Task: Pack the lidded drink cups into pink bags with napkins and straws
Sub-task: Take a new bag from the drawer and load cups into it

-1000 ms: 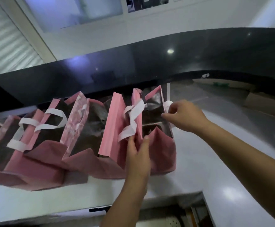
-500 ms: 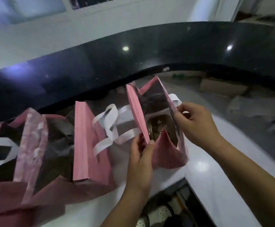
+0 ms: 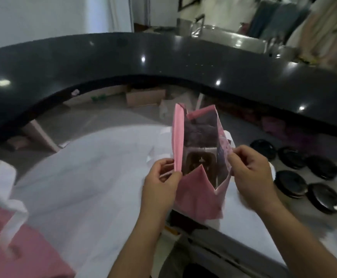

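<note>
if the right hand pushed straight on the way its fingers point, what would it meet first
Probably the right wall of the pink bag, which the right hand pinches; depth is hard to judge.

I see L hand [image 3: 159,185] pinching the left rim of an open pink bag [image 3: 195,193] and R hand [image 3: 251,175] pinching the right rim. Bag is upright at the near edge of the white counter [image 3: 93,177]. Black-lidded cups [image 3: 291,183] stand in rows just right of R hand. 2nd pink bag [image 3: 23,249] w/ white handles is bottom left, blurred.
</note>
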Demonstrator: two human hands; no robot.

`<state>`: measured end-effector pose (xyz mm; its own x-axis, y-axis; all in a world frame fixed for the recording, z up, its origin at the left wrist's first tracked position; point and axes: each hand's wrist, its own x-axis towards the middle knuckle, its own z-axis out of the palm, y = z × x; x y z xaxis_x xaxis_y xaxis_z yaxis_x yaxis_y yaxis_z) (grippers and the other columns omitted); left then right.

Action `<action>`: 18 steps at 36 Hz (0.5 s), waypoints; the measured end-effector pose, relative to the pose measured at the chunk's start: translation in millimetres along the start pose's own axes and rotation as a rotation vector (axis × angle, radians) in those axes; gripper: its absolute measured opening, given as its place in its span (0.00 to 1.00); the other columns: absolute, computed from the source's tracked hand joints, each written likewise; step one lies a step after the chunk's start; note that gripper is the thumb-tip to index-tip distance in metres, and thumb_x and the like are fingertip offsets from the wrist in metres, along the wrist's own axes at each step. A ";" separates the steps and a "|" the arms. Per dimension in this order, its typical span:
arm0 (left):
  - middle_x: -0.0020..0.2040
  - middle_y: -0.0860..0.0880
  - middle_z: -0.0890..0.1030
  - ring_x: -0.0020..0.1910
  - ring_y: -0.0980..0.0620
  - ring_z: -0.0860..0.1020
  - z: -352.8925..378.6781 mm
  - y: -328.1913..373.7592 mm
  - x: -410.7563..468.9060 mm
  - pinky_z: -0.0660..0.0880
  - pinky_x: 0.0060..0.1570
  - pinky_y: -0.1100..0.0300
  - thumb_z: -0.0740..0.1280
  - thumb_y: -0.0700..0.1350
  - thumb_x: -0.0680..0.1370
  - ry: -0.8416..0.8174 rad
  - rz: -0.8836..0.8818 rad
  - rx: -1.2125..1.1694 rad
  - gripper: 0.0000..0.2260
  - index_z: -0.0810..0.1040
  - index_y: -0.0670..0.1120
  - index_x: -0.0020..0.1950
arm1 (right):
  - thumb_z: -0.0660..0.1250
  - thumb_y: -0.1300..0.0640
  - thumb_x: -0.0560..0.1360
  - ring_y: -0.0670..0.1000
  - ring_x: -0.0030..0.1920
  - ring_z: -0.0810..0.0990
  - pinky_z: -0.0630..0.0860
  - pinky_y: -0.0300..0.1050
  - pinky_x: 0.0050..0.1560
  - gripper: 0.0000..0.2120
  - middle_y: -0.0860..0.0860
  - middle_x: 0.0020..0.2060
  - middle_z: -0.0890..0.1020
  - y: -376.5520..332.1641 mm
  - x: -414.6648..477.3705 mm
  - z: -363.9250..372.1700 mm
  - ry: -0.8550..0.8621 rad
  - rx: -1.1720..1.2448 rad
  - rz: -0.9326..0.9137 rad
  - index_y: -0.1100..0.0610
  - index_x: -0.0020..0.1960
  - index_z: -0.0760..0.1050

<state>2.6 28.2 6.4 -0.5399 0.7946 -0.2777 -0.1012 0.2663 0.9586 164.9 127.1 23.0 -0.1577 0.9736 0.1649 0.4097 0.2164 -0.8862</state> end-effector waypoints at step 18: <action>0.56 0.55 0.73 0.53 0.56 0.75 110.9 65.6 9.5 0.78 0.48 0.61 0.73 0.56 0.73 -0.032 0.331 0.957 0.19 0.72 0.58 0.60 | 0.64 0.42 0.74 0.42 0.58 0.78 0.76 0.42 0.55 0.15 0.39 0.56 0.79 71.1 47.0 -138.5 -0.213 -0.127 -0.166 0.45 0.57 0.78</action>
<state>83.5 113.7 59.6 -0.3955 0.9182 -0.0223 0.7695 0.3445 0.5378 311.0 198.3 27.7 -0.4117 0.8899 0.1965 0.4694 0.3919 -0.7913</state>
